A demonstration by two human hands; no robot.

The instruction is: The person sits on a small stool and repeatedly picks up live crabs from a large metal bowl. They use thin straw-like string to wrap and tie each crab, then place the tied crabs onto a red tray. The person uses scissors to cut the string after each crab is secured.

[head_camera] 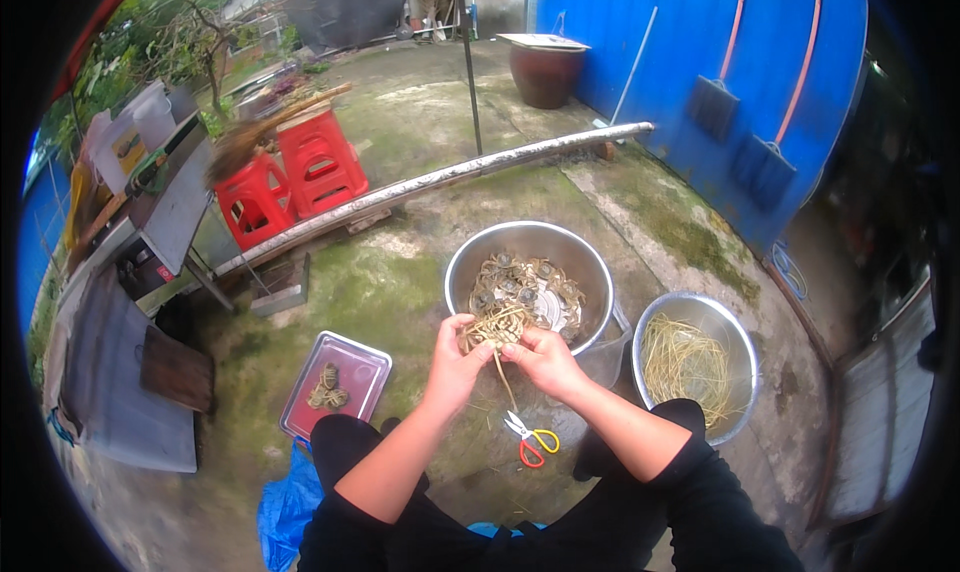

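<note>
Between them, my left hand [456,358] and my right hand [546,356] grip a crab [495,326] wrapped with straw, over the near rim of a large metal basin [592,272]. A loose straw end [505,381] hangs down from under my thumbs. Inside the basin sit several more crabs [517,279]. Scissors [534,438] with one red and one yellow handle lie on the ground below my hands, blades apart. To the left, a metal-rimmed tray [366,373] holds a few straw-bound crabs [328,390].
At right stands a metal basin [746,347] of loose straw [686,362]. Beside the crab basin is a clear plastic container [611,354]. A blue plastic bag [289,508] lies by my left leg. Beyond, a long pole [442,178] crosses the ground before red stools [319,163].
</note>
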